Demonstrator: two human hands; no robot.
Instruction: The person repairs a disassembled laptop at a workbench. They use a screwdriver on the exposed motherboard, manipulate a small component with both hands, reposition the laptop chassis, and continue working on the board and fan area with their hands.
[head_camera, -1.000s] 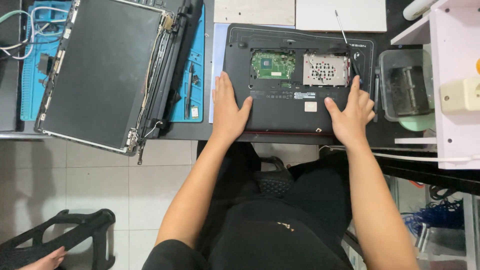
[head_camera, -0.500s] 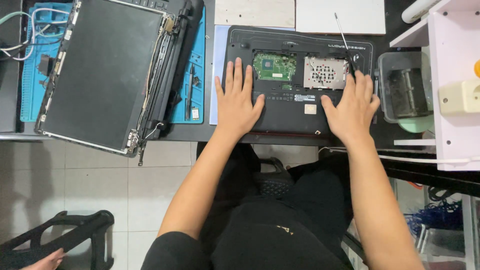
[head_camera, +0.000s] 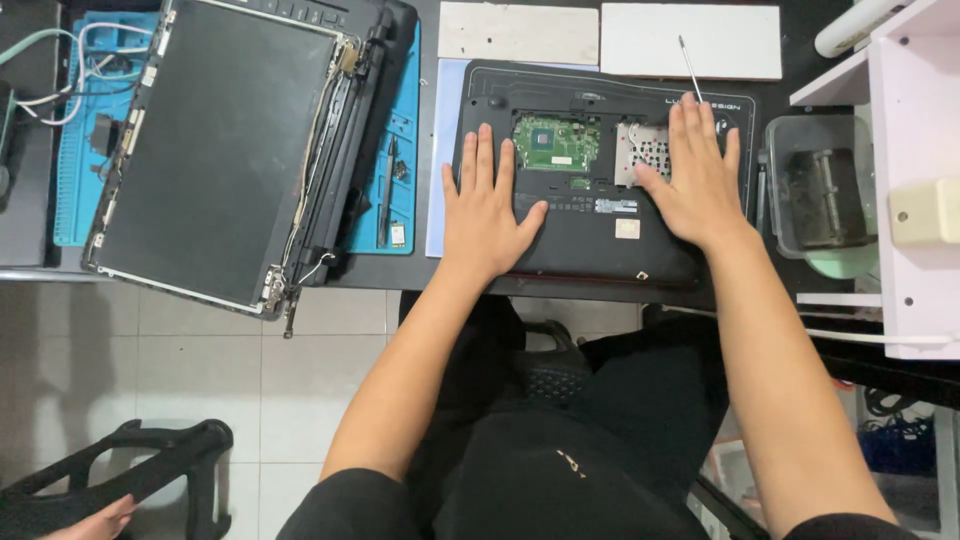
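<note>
A black laptop base (head_camera: 590, 240) lies upside down on the desk with its bottom hatch off, showing a green circuit board (head_camera: 556, 143) and a perforated metal plate (head_camera: 648, 152). My left hand (head_camera: 487, 205) rests flat on the base's left half, fingers spread, just left of the green board. My right hand (head_camera: 697, 172) lies flat on the right half, covering part of the metal plate. Neither hand holds anything. A thin screwdriver (head_camera: 690, 66) lies just beyond my right fingertips.
A detached laptop screen panel (head_camera: 215, 150) with loose hinges and cables lies at the left over a blue mat (head_camera: 400, 130). A clear plastic container (head_camera: 815, 195) and a white shelf unit (head_camera: 915, 180) stand at the right. Two white boards (head_camera: 610, 35) lie behind. Another person's hand (head_camera: 95, 522) shows at bottom left.
Both hands have slid forward across the laptop base, from its near edge up toward the open hatch. The right hand now covers part of the metal plate.
</note>
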